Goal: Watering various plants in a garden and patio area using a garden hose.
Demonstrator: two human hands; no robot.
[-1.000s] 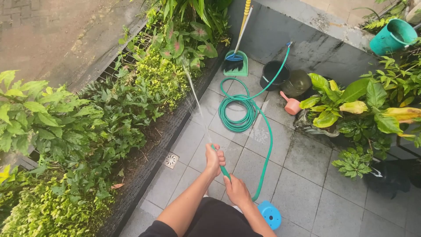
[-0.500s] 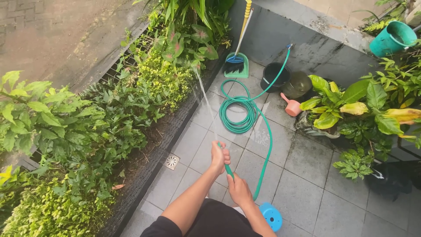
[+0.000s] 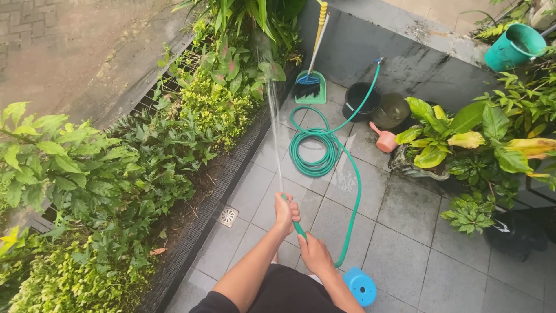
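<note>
Hose, green and partly coiled on the grey tiles, runs up into my closed right hand and on to my left hand, fist tight round its tip, jetting water onto the plants.

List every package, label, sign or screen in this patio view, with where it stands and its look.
None show: no package, label, sign or screen anywhere on the tiled floor or the grey wall. Both hands, left hand and right hand, hold only a plain green hose.
</note>
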